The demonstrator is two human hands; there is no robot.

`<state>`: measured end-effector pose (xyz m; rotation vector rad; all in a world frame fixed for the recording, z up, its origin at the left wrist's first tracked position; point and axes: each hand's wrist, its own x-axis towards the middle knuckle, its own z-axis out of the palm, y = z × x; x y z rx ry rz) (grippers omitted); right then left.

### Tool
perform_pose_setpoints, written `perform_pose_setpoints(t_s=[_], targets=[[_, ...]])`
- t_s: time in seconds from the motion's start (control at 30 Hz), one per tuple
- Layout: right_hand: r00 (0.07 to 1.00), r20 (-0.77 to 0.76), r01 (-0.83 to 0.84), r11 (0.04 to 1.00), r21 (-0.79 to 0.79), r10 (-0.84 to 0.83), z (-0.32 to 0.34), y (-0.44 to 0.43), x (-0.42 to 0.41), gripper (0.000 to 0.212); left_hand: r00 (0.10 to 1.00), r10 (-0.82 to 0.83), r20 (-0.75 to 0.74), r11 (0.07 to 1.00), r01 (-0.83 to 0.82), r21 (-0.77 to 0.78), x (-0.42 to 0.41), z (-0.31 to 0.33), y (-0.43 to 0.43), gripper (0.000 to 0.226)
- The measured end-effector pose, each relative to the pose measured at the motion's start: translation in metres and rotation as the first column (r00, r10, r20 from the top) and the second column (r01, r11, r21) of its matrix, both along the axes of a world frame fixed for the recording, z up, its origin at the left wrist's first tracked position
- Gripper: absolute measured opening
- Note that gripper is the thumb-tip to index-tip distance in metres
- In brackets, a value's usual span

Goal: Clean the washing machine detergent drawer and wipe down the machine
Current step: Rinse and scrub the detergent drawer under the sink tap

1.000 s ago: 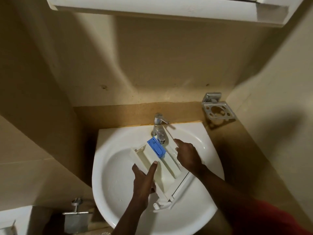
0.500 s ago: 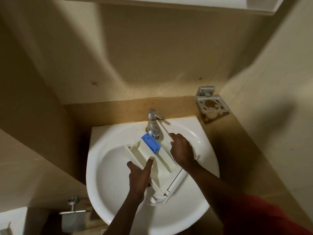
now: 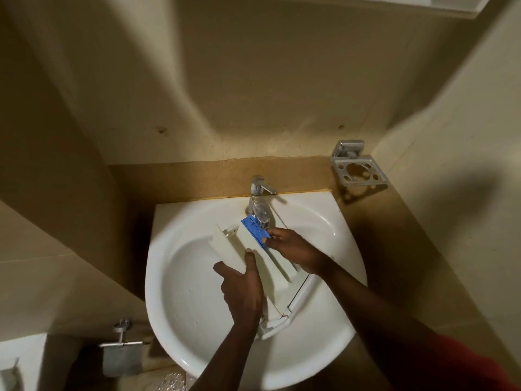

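Note:
A white detergent drawer (image 3: 267, 266) lies tilted in the white corner sink (image 3: 194, 294), its far end under the chrome tap (image 3: 260, 203). A blue insert (image 3: 253, 227) sits at that far end. My left hand (image 3: 242, 289) grips the drawer's left wall, thumb along its top edge. My right hand (image 3: 293, 248) rests on the drawer's right side, with fingertips pinching the near edge of the blue insert. The drawer's front panel (image 3: 282, 320) points toward me. The washing machine is not in view.
A chrome toothbrush holder (image 3: 358, 167) is fixed to the wall at right of the sink. A metal holder with paper (image 3: 122, 354) hangs at lower left. A white cabinet edge (image 3: 423, 7) overhangs at the top. Beige tiled walls close in on both sides.
My right hand moved left from the drawer's right edge onto the blue insert. My left hand closed on the drawer's left wall. The camera view dipped slightly.

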<state>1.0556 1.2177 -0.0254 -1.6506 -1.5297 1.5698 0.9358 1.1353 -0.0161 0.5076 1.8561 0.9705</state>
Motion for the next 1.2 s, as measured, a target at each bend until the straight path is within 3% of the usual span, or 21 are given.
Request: perform_pose_setpoints(t_s=[0.1,0.17,0.23,0.3,0.37,0.43,0.47,0.57,0.67,0.73,0.83,0.87,0.93,1.0,1.03,1.1,1.17,1.2], targets=[[0.99,-0.072,-0.134,0.981,-0.14,0.125,-0.003,0.008,0.013,0.039,0.999,0.021,-0.031,1.0,-0.02,0.021,-0.003,-0.002,-0.001,0.052],[0.962,0.06,-0.249,0.948,-0.198,0.265,-0.008,0.009,0.022,0.048,0.998,0.024,-0.053,0.999,-0.023,0.03,-0.006,-0.005,-0.001,0.048],[0.879,0.262,-0.341,0.91,-0.237,0.398,-0.014,0.004,0.023,0.056,0.998,0.015,-0.062,0.999,-0.013,0.036,-0.009,-0.008,-0.001,0.046],[0.786,0.463,-0.379,0.911,-0.162,0.409,-0.019,0.001,0.015,0.054,0.998,0.005,-0.064,0.999,-0.002,0.039,-0.01,-0.008,0.0,0.043],[0.814,0.543,-0.287,0.955,0.071,0.204,-0.019,0.006,0.005,0.033,0.998,-0.002,-0.069,0.999,0.005,0.043,-0.009,-0.006,0.0,0.039],[0.886,0.458,-0.058,0.959,0.277,-0.079,-0.014,0.011,-0.004,0.029,0.997,-0.004,-0.077,0.999,0.008,0.051,-0.01,-0.004,0.001,0.038],[0.907,0.4,-0.001,0.947,0.321,-0.134,-0.014,0.011,-0.007,0.03,0.997,-0.002,-0.075,0.998,0.006,0.055,-0.01,-0.004,0.002,0.037],[0.928,0.364,-0.176,0.955,0.24,0.08,-0.021,-0.01,-0.009,0.055,0.998,-0.009,-0.062,0.998,0.013,0.064,-0.015,-0.004,0.001,0.038],[0.838,0.492,-0.351,0.923,0.155,0.236,-0.029,-0.014,0.007,0.067,0.997,-0.023,-0.069,0.995,0.03,0.098,-0.019,-0.007,0.0,0.036],[0.849,0.502,-0.295,0.936,0.191,0.165,-0.022,-0.002,0.009,0.052,0.996,-0.039,-0.078,0.993,0.048,0.11,-0.021,-0.009,0.0,0.035],[0.926,0.355,0.005,0.945,0.327,-0.128,-0.011,0.001,-0.004,0.033,0.994,-0.065,-0.093,0.99,0.076,0.12,-0.023,-0.011,0.002,0.037],[0.93,0.335,0.023,0.936,0.352,-0.149,-0.013,-0.004,-0.008,0.03,0.993,-0.071,-0.096,0.989,0.082,0.12,-0.024,-0.012,0.002,0.038],[0.923,0.386,-0.124,0.948,0.292,0.002,-0.025,-0.019,-0.006,0.041,0.991,-0.075,-0.11,0.988,0.089,0.124,-0.027,-0.013,0.003,0.04],[0.875,0.435,-0.276,0.957,0.092,0.211,-0.026,-0.024,0.003,0.058,0.99,-0.076,-0.122,0.987,0.092,0.135,-0.03,-0.014,0.003,0.04],[0.855,0.452,-0.303,0.952,0.041,0.253,-0.021,-0.018,0.007,0.056,0.989,-0.079,-0.126,0.986,0.096,0.138,-0.031,-0.014,0.003,0.04],[0.89,0.43,-0.204,0.976,0.081,0.15,-0.005,0.0,0.007,0.042,0.987,-0.087,-0.136,0.983,0.108,0.15,-0.032,-0.013,0.002,0.039],[0.921,0.389,-0.066,0.98,0.187,-0.012,0.004,0.007,-0.001,0.044,0.984,-0.096,-0.147,0.98,0.12,0.161,-0.032,-0.014,0.003,0.038],[0.922,0.388,-0.093,0.969,0.228,-0.003,0.003,0.002,-0.006,0.048,0.984,-0.097,-0.153,0.979,0.122,0.161,-0.032,-0.014,0.004,0.039]])
